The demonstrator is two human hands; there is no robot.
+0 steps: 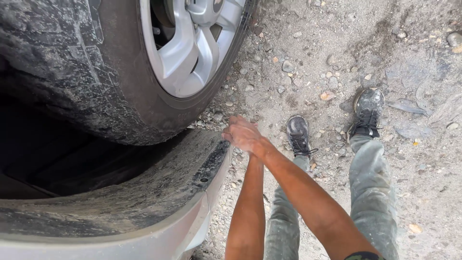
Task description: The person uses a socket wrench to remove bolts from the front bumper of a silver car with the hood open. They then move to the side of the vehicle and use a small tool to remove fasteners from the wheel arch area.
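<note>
My two hands meet just right of the wheel arch's edge, above gravel. My right hand (244, 132), dusty, lies across my left hand (250, 151), which is mostly hidden beneath it. Nothing shows between them. The fingers point toward a dirty car tyre (72, 72) with a silver alloy rim (192, 53), turned outward. The mud-caked inner lip of the fender (159, 188) curves below the tyre, close to my left forearm.
Sandy ground with small stones (308, 62) spreads to the right. My two dusty black shoes (298, 135) (368, 113) and grey trousers stand there. The dark wheel well (53, 159) fills the left side.
</note>
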